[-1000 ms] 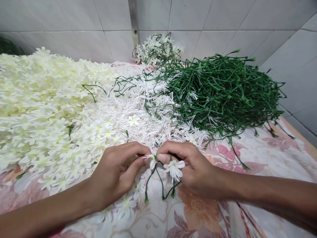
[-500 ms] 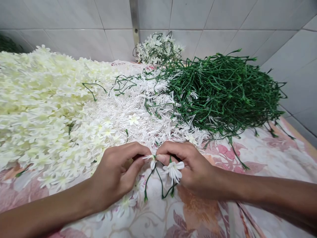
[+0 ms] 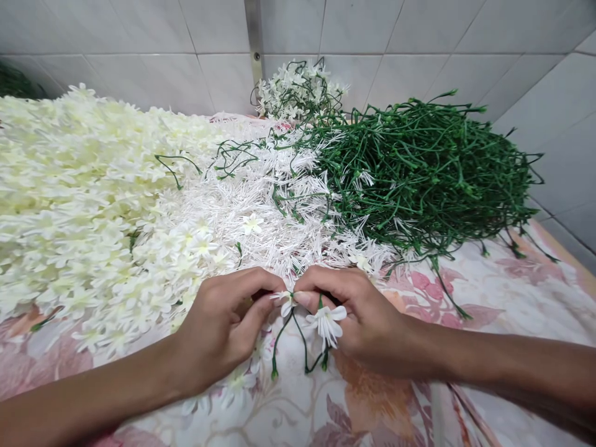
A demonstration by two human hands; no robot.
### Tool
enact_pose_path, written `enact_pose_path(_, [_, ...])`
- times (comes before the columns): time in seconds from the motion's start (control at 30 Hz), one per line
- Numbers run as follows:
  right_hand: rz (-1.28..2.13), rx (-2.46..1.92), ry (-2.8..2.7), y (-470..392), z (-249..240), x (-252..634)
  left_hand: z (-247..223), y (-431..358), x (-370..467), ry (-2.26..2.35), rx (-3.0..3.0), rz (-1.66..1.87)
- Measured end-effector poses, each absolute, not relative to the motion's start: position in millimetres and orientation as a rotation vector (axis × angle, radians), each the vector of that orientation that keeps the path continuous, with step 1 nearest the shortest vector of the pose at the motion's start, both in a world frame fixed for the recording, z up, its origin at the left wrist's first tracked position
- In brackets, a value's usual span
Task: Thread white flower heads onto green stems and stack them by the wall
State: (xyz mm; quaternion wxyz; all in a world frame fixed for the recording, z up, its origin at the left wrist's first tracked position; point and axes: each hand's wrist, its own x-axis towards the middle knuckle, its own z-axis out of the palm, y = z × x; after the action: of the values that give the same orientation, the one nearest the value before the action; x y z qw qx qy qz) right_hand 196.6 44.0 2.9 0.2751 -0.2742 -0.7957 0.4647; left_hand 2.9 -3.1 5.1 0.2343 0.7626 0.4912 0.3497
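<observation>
Thumb and forefinger of my left hand [image 3: 233, 313] pinch a small white artificial flower [image 3: 285, 302] at its petals. Close against it, my right hand [image 3: 354, 316] is closed on the green plastic stem [image 3: 305, 347] just behind that flower. The stem branches, and its bud-tipped ends dangle below my fingers. A second white flower [image 3: 327, 324], with long thin stamens, sits on another branch in front of my right hand. The exact grip points are partly hidden by the fingers.
A large heap of cream-white petal flowers [image 3: 84, 198] lies at left, white stamen pieces [image 3: 242, 211] in the middle, and a pile of green stems [image 3: 433, 174] at right. Assembled flowers [image 3: 300, 90] stand against the tiled wall [image 3: 354, 31]. A floral cloth [image 3: 279, 416] covers the table.
Almost nothing differs. My left fingers have shifted very slightly right on the flower, and the whole view has moved a touch.
</observation>
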Motion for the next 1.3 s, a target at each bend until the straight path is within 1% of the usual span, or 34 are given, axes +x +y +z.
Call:
enact_pose_path(0.9, [1.206, -0.724, -2.181, 46.1, 5.6, 195.8, 3.5, -1.3, 2.9, 1.363, 2.043, 0.944])
enact_pose_path(1.07, [1.271, -0.764, -2.157, 48.0, 4.4, 196.2, 4.5, -0.1, 3.8, 1.354, 2.079, 0.949])
enact_pose_path(1.3, [1.447, -0.813, -2.009, 46.6, 5.9, 197.2, 5.4, 0.0, 2.3, 1.319, 1.995, 0.948])
